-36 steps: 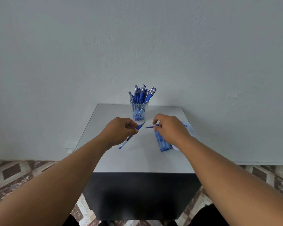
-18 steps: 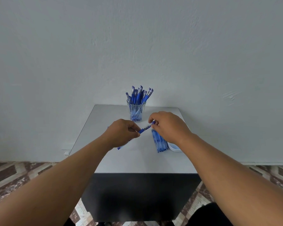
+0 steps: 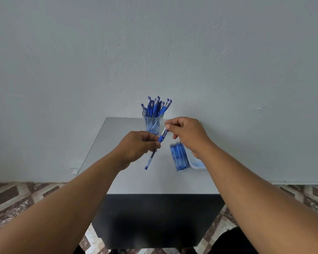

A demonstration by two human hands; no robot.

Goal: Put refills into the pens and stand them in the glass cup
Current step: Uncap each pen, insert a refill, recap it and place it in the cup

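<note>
Blue and clear plastic, the pen point(image 3: 155, 147) hangs in the air above the middle of the table point(image 3: 128, 180), held at both ends and slanting from low and near on the left up toward the far right. The left hand point(image 3: 136, 147) pinches it about the blue grip, with the clear barrel sticking out below the fist down to its blue end. The right hand point(image 3: 186, 133) pinches the upper end between thumb and fingertips; whether that is the cap or the tip piece is too small to tell. The upper end points almost straight at the glass cup point(image 3: 152, 123), which stands just behind it at the far edge of the table, already crowded with upright pens. As I judge it, the pen is being closed up, and the drop into the cup falls to the right hand, the nearer one. The packed bundle in the cup leaves little room and may get in the way. Right of the pen a row of blue pens point(image 3: 179, 155) lies flat on the table, beside a white tray point(image 3: 195, 163) partly hidden under the right forearm
</note>
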